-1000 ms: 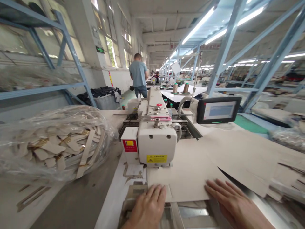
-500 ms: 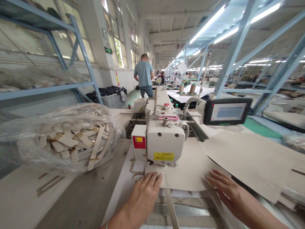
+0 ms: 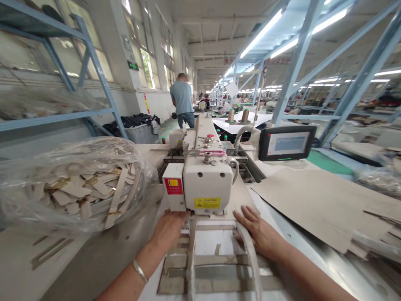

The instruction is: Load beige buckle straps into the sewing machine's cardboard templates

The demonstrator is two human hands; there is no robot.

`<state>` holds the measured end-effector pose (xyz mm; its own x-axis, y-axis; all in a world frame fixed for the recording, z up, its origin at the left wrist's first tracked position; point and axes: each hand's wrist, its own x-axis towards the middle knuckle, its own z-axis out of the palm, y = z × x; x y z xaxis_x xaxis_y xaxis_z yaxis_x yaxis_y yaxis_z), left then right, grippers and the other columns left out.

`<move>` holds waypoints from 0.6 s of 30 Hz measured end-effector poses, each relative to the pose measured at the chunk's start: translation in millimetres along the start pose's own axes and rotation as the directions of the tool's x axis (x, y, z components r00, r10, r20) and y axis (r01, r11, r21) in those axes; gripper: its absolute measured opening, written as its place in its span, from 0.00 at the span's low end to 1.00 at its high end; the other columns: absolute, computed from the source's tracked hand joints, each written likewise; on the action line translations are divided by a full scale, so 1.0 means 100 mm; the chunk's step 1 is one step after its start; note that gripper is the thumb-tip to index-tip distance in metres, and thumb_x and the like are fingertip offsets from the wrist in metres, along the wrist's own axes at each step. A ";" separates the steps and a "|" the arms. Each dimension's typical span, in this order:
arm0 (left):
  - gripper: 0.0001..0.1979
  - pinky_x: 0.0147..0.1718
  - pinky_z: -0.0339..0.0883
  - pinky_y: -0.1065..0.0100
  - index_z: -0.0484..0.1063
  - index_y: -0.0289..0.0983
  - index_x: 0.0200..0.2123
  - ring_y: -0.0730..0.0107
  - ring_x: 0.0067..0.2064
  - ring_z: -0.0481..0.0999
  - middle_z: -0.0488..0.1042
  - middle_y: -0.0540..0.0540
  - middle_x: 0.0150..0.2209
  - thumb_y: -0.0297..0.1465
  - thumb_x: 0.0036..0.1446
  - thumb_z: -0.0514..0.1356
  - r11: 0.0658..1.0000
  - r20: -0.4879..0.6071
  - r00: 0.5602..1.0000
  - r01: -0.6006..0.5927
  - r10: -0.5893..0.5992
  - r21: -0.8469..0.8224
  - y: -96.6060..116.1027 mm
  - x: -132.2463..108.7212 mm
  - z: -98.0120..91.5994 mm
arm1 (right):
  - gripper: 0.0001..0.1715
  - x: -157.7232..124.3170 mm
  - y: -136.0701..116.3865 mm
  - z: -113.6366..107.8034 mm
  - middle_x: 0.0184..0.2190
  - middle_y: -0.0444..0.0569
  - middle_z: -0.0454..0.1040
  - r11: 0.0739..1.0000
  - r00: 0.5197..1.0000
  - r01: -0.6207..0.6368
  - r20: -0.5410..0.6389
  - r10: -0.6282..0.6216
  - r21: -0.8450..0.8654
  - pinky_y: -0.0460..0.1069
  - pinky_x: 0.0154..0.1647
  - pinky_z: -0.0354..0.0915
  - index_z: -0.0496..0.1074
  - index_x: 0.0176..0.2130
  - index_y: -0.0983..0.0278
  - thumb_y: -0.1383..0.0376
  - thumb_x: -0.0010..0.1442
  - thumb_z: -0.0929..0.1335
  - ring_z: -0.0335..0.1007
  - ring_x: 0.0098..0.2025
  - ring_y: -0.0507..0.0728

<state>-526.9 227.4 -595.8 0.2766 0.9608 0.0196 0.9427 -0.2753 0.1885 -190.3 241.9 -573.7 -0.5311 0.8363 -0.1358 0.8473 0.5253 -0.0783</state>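
Note:
A beige sheet panel lies under the white sewing machine head. My left hand reaches in at the left of the head, fingers stretched forward, their tips hidden by the machine. At the panel's front right edge, my right hand rests with its fingers stretched and apart. A pale strap runs from beside its fingers towards me, and its thumb is partly hidden behind that strap. A second pale strip runs down nearer my left hand. Between them lies a flat frame-like template with beige bars.
On the left, a clear plastic bag holds many beige tabs with gold-coloured metal pieces. Large beige sheets lie on the right, below a control screen. Blue shelving stands left. A person stands farther back.
The beige panel has slid forward under the machine head, uncovering the template. My left hand has moved left and forward, my right hand inward and forward. The view has shifted slightly right.

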 end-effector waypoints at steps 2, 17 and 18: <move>0.25 0.60 0.70 0.48 0.73 0.37 0.58 0.52 0.56 0.78 0.80 0.38 0.52 0.17 0.60 0.53 0.999 -0.003 1.000 -0.030 0.030 -0.020 -0.09 0.00 0.04 | 0.44 -0.03 -0.06 0.03 0.72 0.67 0.43 0.999 0.999 -0.031 0.019 0.031 -0.011 0.70 0.72 0.44 0.51 0.73 0.66 0.43 0.72 0.58 0.33 0.74 0.72; 0.26 0.56 0.75 0.57 0.64 0.52 0.66 0.57 0.59 0.77 0.73 0.51 0.62 0.35 0.66 0.56 0.917 -0.316 0.879 -0.268 0.358 0.295 -0.61 -0.37 0.80 | 0.48 -0.42 -0.14 0.15 0.72 0.68 0.38 0.983 0.989 -0.141 -0.017 0.144 0.114 0.70 0.71 0.46 0.48 0.72 0.77 0.45 0.71 0.60 0.31 0.73 0.72; 0.26 0.56 0.75 0.56 0.64 0.53 0.66 0.56 0.59 0.77 0.73 0.51 0.62 0.34 0.66 0.56 0.911 -0.301 0.880 -0.275 0.367 0.306 -0.64 -0.37 0.83 | 0.47 -0.41 -0.14 0.15 0.72 0.67 0.37 0.980 0.985 -0.168 -0.012 0.170 0.109 0.71 0.71 0.45 0.52 0.72 0.75 0.45 0.70 0.62 0.30 0.73 0.73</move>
<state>-582.2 206.8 -690.4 0.5334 0.7546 0.3822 0.8400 -0.5258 -0.1340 -180.0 198.1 -581.7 -0.3793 0.9154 -0.1350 0.9199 0.3572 -0.1620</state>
